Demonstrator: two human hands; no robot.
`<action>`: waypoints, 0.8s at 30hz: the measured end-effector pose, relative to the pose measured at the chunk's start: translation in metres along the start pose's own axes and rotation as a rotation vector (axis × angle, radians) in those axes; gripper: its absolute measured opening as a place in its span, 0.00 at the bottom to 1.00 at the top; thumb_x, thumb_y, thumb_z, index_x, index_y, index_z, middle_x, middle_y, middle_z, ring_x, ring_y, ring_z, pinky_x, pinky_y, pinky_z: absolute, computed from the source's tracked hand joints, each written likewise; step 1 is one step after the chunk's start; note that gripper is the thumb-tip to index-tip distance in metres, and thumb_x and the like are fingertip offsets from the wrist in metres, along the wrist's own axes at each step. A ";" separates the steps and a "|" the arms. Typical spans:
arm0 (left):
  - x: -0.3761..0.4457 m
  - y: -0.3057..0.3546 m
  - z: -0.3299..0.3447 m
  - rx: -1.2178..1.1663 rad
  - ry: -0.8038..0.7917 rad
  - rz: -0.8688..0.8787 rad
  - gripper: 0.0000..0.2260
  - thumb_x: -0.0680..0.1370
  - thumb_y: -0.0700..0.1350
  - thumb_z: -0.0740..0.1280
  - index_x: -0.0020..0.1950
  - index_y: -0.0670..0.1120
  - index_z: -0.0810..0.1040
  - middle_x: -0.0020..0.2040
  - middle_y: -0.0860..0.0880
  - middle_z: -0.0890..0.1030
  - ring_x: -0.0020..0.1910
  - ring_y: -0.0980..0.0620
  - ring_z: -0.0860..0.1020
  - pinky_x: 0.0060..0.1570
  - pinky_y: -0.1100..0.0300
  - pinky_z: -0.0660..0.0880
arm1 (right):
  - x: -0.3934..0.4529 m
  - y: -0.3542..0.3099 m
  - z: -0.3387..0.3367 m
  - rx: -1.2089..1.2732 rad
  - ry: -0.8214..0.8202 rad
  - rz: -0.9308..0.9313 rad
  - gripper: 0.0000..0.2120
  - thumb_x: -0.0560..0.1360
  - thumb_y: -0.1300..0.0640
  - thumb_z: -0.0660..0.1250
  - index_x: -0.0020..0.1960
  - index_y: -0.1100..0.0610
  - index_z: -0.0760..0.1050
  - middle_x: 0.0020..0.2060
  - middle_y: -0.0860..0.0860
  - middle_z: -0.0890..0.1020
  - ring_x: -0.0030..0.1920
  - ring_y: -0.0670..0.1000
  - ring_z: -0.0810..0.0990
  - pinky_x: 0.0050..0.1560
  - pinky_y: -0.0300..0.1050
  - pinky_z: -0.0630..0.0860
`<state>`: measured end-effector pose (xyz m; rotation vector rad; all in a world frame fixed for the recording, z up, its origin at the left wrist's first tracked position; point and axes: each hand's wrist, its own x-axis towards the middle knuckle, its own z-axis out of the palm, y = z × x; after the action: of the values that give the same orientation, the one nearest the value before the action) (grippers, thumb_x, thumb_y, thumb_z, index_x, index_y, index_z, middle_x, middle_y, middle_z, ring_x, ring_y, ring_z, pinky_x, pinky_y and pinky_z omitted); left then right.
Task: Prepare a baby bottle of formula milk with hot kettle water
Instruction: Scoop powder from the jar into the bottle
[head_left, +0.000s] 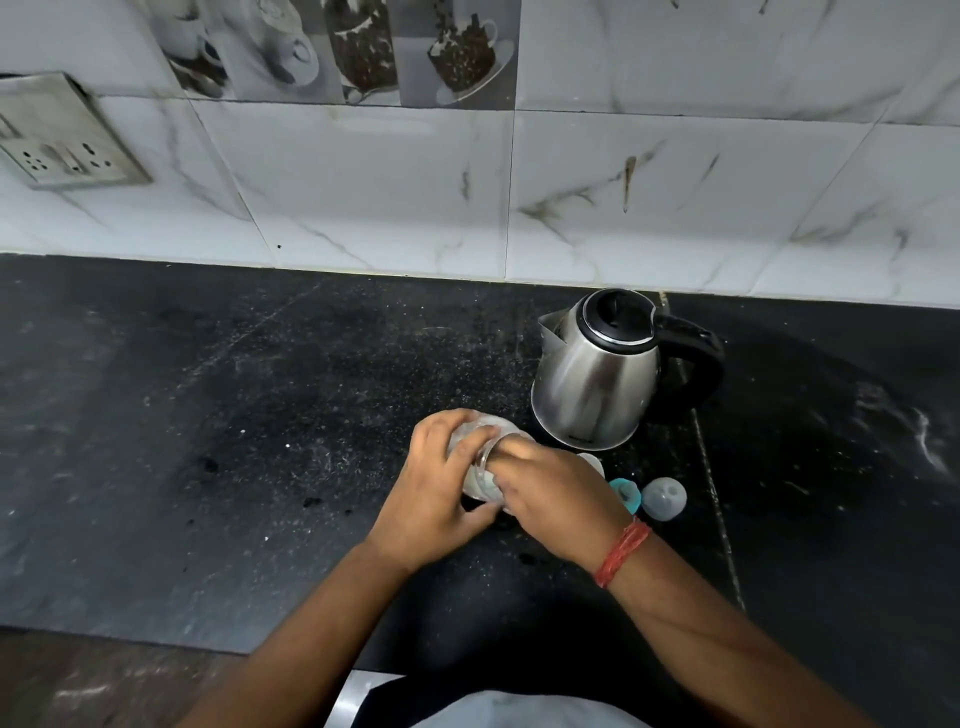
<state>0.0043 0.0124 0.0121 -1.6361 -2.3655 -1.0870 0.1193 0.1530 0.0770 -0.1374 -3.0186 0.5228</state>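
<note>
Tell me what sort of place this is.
Most likely a home kitchen: a dark stone counter against a marble-look tiled wall, a steel electric kettle standing on it, and a wall socket nearby.

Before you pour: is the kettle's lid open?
No. The kettle stands on the counter with its black lid down flat over the top.
</note>
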 end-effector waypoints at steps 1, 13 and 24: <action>0.000 0.002 0.000 -0.018 0.001 -0.026 0.36 0.70 0.52 0.79 0.74 0.49 0.68 0.72 0.44 0.68 0.71 0.44 0.67 0.71 0.51 0.70 | -0.001 0.002 0.002 0.007 0.062 0.000 0.14 0.76 0.60 0.66 0.60 0.52 0.79 0.54 0.48 0.82 0.45 0.56 0.83 0.40 0.49 0.79; -0.007 0.014 0.010 -0.098 0.018 -0.158 0.37 0.71 0.58 0.77 0.75 0.51 0.65 0.73 0.48 0.65 0.73 0.51 0.64 0.73 0.70 0.58 | -0.015 0.019 -0.008 -0.089 0.212 0.050 0.27 0.60 0.54 0.84 0.56 0.49 0.79 0.41 0.46 0.84 0.34 0.51 0.83 0.27 0.45 0.76; -0.012 0.019 0.020 -0.114 0.024 -0.190 0.39 0.70 0.56 0.77 0.76 0.52 0.64 0.73 0.48 0.65 0.73 0.49 0.64 0.71 0.58 0.65 | -0.021 0.024 -0.016 -0.241 0.152 0.028 0.13 0.65 0.49 0.80 0.46 0.50 0.80 0.40 0.47 0.77 0.29 0.52 0.79 0.24 0.44 0.69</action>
<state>0.0320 0.0176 0.0013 -1.4438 -2.5291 -1.2882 0.1430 0.1786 0.0831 -0.2223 -2.9216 0.1402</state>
